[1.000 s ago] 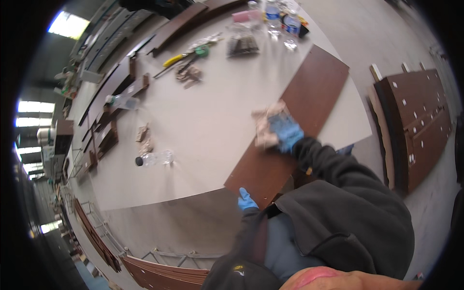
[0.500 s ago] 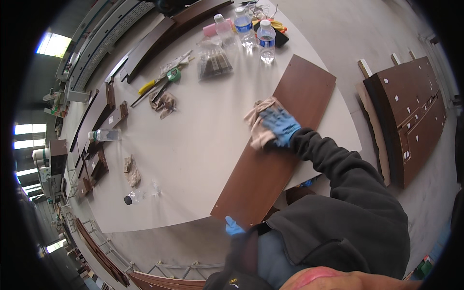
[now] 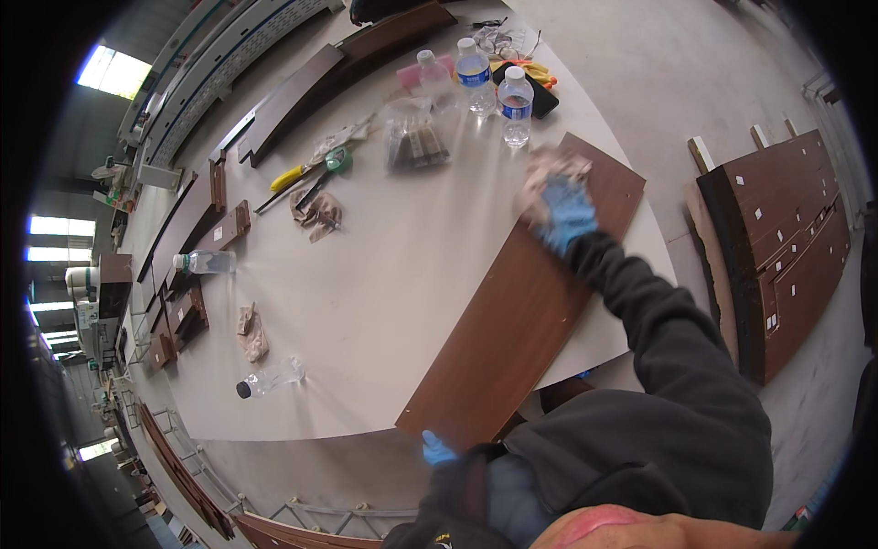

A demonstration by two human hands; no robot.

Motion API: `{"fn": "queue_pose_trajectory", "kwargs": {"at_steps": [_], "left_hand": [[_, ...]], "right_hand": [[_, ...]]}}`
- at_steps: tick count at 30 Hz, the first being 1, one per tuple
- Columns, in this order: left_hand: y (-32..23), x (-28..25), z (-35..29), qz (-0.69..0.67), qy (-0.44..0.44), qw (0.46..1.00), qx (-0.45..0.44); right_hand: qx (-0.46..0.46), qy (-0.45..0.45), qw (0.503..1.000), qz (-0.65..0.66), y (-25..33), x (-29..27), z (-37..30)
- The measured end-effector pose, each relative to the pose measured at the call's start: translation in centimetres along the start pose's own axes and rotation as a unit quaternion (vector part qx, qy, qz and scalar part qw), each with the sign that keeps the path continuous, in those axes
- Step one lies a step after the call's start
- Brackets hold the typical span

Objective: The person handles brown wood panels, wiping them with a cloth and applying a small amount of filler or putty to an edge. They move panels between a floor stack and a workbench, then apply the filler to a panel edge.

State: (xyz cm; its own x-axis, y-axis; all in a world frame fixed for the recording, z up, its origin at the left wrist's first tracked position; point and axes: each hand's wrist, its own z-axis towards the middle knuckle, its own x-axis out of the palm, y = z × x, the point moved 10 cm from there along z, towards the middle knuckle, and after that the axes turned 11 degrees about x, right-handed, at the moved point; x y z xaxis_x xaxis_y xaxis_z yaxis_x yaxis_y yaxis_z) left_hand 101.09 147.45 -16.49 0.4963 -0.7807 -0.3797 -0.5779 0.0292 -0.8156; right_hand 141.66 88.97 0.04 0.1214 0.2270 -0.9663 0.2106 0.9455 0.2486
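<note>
A long brown wooden board [image 3: 503, 329] lies slantwise on the white table. My right hand [image 3: 567, 212], in a blue glove, is closed on a crumpled beige cloth [image 3: 549, 178] and presses it on the board's far part; motion blurs both. At the board's near left corner is my left hand [image 3: 438, 448], also gloved in blue. Its fingers hold the board's edge, and much of the hand is hidden behind my sleeve.
Water bottles [image 3: 516, 119] stand past the board's far end, beside a clear bag with dark contents [image 3: 416, 146]. A yellow-handled tool [image 3: 289, 177], rags [image 3: 316, 215] and lying bottles [image 3: 270, 378] are to the left. Stacked brown panels [image 3: 777, 247] are at right.
My right hand has slid the cloth up and to the right along the board, toward its far end. My left hand stays at the near corner. The view has shifted slightly.
</note>
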Motion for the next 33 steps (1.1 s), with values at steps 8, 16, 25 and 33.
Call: {"fn": "queue_pose_trajectory", "kwargs": {"at_steps": [8, 16, 25, 33], "left_hand": [[-2.1, -0.2, -0.9, 0.009, -0.01, 1.0, 0.025], [-2.6, 0.3, -0.5, 0.019, 0.006, 1.0, 0.016], [-3.3, 0.5, -1.6, 0.003, -0.025, 0.999, 0.027], [-1.8, -1.5, -0.2, 0.11, -0.059, 0.992, 0.014]], "right_hand": [[-0.299, 0.104, 0.942, 0.111, 15.7, 2.4, -19.2], [-0.009, -0.078, 0.996, -0.048, -5.2, -5.1, 0.6], [0.04, -0.044, 0.998, -0.031, -3.7, -0.7, -1.4], [-0.363, 0.029, 0.901, 0.237, 17.1, -2.8, -18.6]]}}
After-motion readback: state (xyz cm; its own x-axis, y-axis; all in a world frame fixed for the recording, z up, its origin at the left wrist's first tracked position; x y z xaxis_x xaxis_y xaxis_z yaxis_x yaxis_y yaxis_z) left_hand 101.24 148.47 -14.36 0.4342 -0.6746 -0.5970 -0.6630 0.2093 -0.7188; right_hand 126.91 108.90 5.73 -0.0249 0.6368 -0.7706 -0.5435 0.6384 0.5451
